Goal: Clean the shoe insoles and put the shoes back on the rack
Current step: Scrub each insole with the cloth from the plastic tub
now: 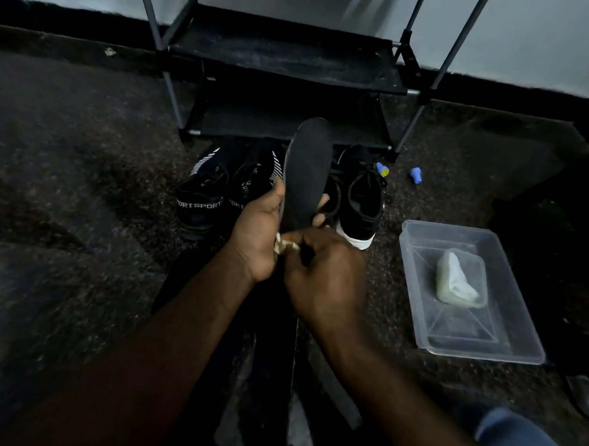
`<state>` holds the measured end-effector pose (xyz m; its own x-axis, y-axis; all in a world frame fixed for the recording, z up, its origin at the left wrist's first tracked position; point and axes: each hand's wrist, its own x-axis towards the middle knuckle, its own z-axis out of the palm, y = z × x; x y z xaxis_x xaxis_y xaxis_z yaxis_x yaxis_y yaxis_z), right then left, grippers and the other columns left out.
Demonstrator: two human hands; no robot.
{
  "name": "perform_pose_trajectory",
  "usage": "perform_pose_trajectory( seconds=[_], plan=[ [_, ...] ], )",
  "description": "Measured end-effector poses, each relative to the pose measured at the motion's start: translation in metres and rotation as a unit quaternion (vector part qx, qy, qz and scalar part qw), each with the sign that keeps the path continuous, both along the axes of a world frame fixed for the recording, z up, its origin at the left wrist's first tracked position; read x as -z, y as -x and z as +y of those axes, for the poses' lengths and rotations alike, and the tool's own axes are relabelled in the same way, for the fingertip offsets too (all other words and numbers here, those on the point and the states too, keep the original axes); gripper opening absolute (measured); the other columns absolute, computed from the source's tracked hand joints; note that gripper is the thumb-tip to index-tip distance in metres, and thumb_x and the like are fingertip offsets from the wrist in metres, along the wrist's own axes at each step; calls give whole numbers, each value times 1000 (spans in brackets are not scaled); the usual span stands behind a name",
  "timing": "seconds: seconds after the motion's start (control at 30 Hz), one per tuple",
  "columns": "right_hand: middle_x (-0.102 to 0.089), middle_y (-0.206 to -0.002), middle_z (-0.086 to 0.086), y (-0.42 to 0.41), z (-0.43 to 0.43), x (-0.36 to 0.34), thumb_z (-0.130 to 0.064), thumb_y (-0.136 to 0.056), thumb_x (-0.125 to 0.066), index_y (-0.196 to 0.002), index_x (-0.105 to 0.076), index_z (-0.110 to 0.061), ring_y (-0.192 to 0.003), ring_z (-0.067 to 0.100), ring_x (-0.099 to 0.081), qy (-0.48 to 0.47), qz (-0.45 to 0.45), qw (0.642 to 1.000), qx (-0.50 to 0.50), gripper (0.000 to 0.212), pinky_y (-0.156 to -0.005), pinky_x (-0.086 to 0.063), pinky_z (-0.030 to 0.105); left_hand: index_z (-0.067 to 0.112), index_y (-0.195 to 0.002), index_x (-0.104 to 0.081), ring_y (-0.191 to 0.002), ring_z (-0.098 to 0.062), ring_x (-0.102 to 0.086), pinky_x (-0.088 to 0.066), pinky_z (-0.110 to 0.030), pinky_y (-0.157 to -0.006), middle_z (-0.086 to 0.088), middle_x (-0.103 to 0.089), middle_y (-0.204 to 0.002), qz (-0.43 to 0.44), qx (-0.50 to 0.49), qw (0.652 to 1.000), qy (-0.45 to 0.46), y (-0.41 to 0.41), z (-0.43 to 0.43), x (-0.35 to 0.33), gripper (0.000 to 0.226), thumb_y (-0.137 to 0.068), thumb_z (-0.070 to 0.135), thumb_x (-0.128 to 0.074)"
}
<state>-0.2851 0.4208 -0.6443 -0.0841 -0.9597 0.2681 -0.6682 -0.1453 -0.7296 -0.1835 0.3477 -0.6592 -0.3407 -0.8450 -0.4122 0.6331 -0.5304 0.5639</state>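
One dark insole is standing almost upright in mid-air, toe end up, over the shoes on the floor. I am watching it through the head camera. The left hand is gripping its heel end, thumb on the near edge and fingertips curling round the far edge. The right hand is pinching a small pale cloth in curled fingers and holding it at the bottom of the insole, just beside the left palm.

I am judging this to be the wiping step. To do it well, I would be holding the insole firm and low so it is not flexing away. I would be drawing the cloth in long strokes from heel to toe, then turning the insole to reach its other face. The light is too dim for me to tell how clean the insole is now.

Behind the insole, two black shoes with SPORT lettering are sitting side by side. A black shoe with a white sole is sitting to their right. All are lying just in front of the rack, a black frame with two fabric shelves.

A clear plastic tub is lying to the right, holding a pale lump, possibly soap or a folded wipe. Two small blue caps are lying near the rack's right foot. Everything is resting on dark speckled carpet, and a pale wall with dark skirting is running behind.
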Motion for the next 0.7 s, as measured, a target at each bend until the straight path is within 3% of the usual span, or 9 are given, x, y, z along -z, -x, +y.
perform_pose_trajectory(
  seconds=[0.13,0.23,0.37,0.53,0.63,0.7],
  plan=[
    [-76,-89,-10,3,5,-4,-30,-80,-64,-86,-78,-31,-86,16,-69,7,10,1000,6,15,-79,-55,42,5,-114,-78,-97,-24,-63,-53,-39,-96,-16,-68,-123,-6,7,1000,-10,2,2,3,70,-105,59,-33],
    [-76,-89,-3,4,-31,-12,-36,-81,-59,-89,-77,-29,-87,26,-70,8,23,998,61,21,-78,-55,45,4,-133,-64,-111,-27,-67,-56,-38,-96,-16,-69,-125,13,41,999,-5,8,9,0,67,-105,58,-34],
    [-76,-87,-1,7,-76,-25,-38,-82,-60,-91,-78,-28,-86,28,-70,3,43,996,82,22,-81,-55,46,10,-148,-52,-113,-28,-68,-56,-39,-96,-15,-69,-125,49,56,997,1,8,12,-4,65,-105,57,-37],
    [-77,-90,0,-1,-55,-12,-39,-81,-55,-95,-79,-29,-89,29,-70,-32,75,996,34,29,-80,-55,44,7,-130,-64,-106,-26,-72,-58,-37,-93,-14,-73,-117,22,28,999,-3,2,6,1,66,-105,59,-32],
    [-77,-90,-5,-4,-20,-1,-37,-80,-57,-91,-78,-31,-87,22,-71,-36,47,998,-2,25,-77,-56,41,4,-144,-54,-104,-27,-69,-50,-43,-104,-18,-64,-137,-2,-1,1000,13,-4,-2,6,72,-105,60,-31],
    [-77,-90,-11,-5,4,1,-32,-81,-63,-88,-78,-31,-87,15,-70,-24,21,999,-4,17,-80,-56,40,2,-142,-56,-94,-26,-63,-43,-45,-109,-17,-58,-145,2,-20,1000,4,-4,-2,6,73,-105,60,-32]
  ],
)
